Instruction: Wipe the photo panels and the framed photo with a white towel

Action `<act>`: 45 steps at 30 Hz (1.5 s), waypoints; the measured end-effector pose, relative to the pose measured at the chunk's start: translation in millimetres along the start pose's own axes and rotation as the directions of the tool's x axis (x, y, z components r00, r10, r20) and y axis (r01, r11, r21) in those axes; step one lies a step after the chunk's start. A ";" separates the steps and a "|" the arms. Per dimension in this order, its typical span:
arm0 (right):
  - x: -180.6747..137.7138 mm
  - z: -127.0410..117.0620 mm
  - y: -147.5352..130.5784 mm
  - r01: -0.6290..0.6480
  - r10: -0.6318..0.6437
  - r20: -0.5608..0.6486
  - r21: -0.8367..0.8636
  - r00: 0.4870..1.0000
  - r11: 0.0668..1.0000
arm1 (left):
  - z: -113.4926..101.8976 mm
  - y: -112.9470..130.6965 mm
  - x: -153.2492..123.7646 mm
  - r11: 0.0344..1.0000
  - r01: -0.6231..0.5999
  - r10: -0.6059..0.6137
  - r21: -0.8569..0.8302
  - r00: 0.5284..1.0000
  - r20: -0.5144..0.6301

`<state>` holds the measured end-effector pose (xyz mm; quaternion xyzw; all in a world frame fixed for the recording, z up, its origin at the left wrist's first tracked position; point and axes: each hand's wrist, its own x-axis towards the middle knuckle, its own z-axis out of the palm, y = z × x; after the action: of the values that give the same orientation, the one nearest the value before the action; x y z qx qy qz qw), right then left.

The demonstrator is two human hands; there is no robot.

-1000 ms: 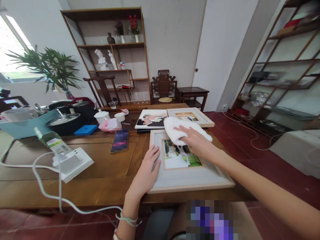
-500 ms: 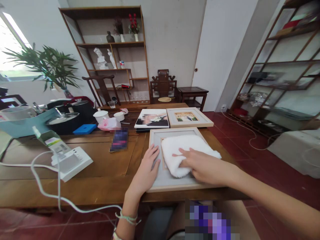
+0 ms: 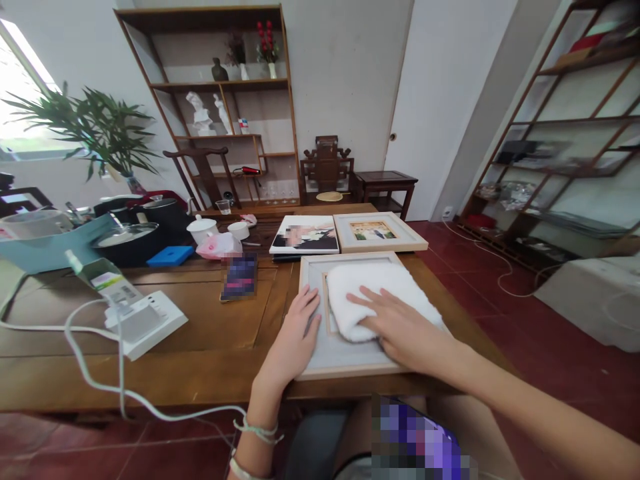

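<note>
A light wooden picture frame (image 3: pixel 350 372) lies flat at the table's near edge. My left hand (image 3: pixel 295 337) rests along its left side, fingers stretched out over the rim and holding nothing. On the frame's face is a folded, fluffy white cloth (image 3: pixel 385 277), which covers much of the picture. My right hand (image 3: pixel 400 323) presses on the cloth from above, fingers spread over it and its near fold bunched under the hand. The thumb is hidden.
Behind the frame lie a second framed picture (image 3: pixel 410 239) and a white-edged photo panel (image 3: pixel 303 237). To the left are a phone (image 3: pixel 239 277), an opened white box (image 3: pixel 155 327), a looping white cable (image 3: pixel 150 410), a blue box (image 3: pixel 170 256) and a lidded pan (image 3: pixel 130 243).
My right hand has moved slightly with the cloth, and its fingers now lie flatter and more spread. My left hand stays at the frame's left side.
</note>
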<state>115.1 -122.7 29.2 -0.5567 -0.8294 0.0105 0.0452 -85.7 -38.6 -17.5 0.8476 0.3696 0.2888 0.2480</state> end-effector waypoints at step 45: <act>8.6 -4.6 -30.5 0.174 -0.181 0.047 0.136 0.982 0.975 | -3.4 7.8 -3.2 0.984 0.063 -0.072 -0.167 0.996 -0.049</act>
<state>84.1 -126.4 36.4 -0.4756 -0.8743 0.0774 0.0578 -86.0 -45.1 -11.1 0.8028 0.3796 0.3330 0.3170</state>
